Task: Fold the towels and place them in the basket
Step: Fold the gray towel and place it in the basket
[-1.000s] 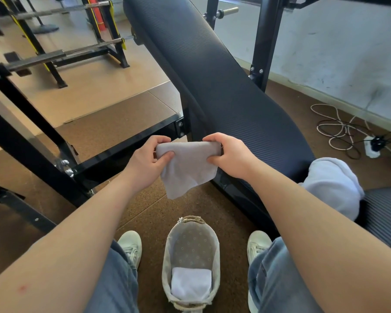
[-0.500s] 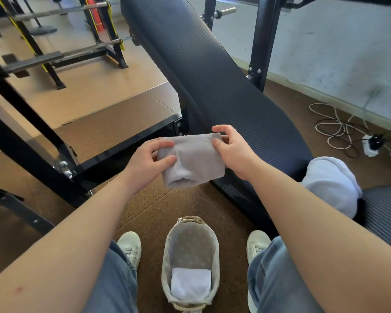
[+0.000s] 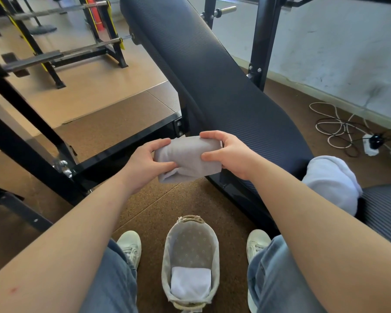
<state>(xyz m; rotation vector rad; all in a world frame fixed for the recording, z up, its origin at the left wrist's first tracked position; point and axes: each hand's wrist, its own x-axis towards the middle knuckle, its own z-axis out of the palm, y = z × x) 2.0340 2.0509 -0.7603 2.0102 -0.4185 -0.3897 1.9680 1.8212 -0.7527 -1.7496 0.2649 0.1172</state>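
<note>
A small grey towel (image 3: 187,158), folded into a compact bundle, hangs in the air in front of me. My left hand (image 3: 145,162) grips its left end and my right hand (image 3: 229,154) grips its right end, thumbs on the near side. Straight below, on the floor between my feet, stands an oval lined basket (image 3: 215,240) with one folded white towel (image 3: 190,282) lying at its near end. A heap of white towels (image 3: 332,179) rests on the bench seat to my right.
A dark padded gym bench (image 3: 208,82) slopes up right behind the hands, with a black steel frame (image 3: 131,141) to the left. White cables and a power strip (image 3: 368,145) lie by the wall at right. My shoes (image 3: 130,246) flank the basket.
The grey towel hung loose from its top edge a second ago; its lower part has since been folded up into a short thick bundle. Both hands shifted their grip to the bundle's ends.
</note>
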